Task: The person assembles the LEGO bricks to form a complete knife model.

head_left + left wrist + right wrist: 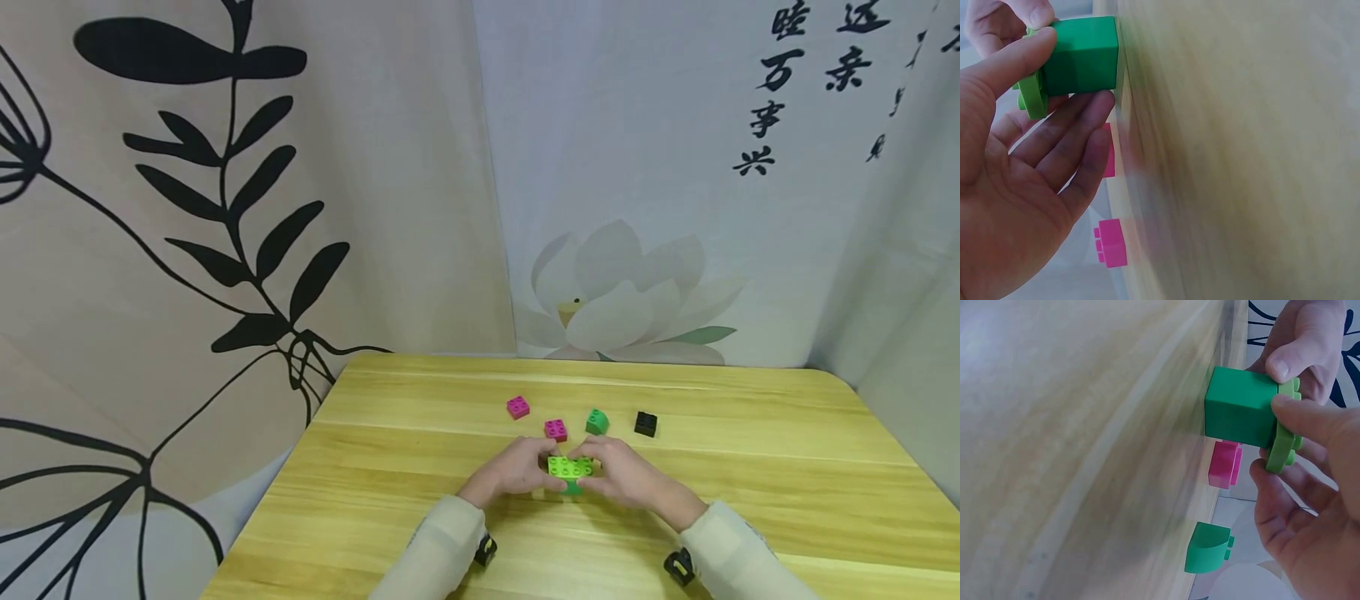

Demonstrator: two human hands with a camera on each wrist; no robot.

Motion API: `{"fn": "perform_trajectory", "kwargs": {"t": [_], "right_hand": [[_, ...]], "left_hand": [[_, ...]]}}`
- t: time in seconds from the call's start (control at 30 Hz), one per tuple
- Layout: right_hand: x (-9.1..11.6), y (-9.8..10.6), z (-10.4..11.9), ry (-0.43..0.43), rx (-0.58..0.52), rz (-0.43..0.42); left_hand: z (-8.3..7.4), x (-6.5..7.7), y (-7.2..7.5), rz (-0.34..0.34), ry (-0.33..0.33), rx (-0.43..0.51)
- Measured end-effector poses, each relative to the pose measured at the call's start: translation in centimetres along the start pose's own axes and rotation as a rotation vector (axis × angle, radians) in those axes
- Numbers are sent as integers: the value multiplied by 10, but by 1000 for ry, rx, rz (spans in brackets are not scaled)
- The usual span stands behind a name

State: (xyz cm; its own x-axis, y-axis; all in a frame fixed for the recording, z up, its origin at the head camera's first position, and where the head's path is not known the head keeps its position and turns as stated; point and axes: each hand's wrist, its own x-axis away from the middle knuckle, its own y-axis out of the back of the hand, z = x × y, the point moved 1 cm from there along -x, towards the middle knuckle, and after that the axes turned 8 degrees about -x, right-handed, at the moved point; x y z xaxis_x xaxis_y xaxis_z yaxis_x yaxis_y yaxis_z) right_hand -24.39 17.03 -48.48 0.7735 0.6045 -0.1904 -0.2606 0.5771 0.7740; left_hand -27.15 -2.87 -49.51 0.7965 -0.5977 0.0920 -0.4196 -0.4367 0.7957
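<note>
A flat lime-green building brick (570, 467) with studs on top sits on a taller dark green block (1240, 406), which stands on the table in front of me. My left hand (521, 467) pinches the left end of the lime brick between thumb and fingers; its thumb also lies against the edge of the green block in the left wrist view. From the other side, my right hand (618, 472) pinches the right end of the same lime brick. Whether the two bricks are fully pressed together, I cannot tell.
Beyond the hands lie two pink bricks (517, 407), a small green brick with a curved side (597, 422) and a black brick (646, 423). They rest on the wooden table (750, 450), whose far edge meets a printed curtain (405, 208).
</note>
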Motion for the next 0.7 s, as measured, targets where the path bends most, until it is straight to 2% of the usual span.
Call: {"fn": "perform_trajectory", "kwargs": {"t": [0.37,0.7], "right_hand": [[1,-2,-1,14,11,-20],[-1,-1,0,-30,-8,-9]], "left_hand": [[1,0,-1,-18,2,24],[-2,1,-1,-26,13,29]]}}
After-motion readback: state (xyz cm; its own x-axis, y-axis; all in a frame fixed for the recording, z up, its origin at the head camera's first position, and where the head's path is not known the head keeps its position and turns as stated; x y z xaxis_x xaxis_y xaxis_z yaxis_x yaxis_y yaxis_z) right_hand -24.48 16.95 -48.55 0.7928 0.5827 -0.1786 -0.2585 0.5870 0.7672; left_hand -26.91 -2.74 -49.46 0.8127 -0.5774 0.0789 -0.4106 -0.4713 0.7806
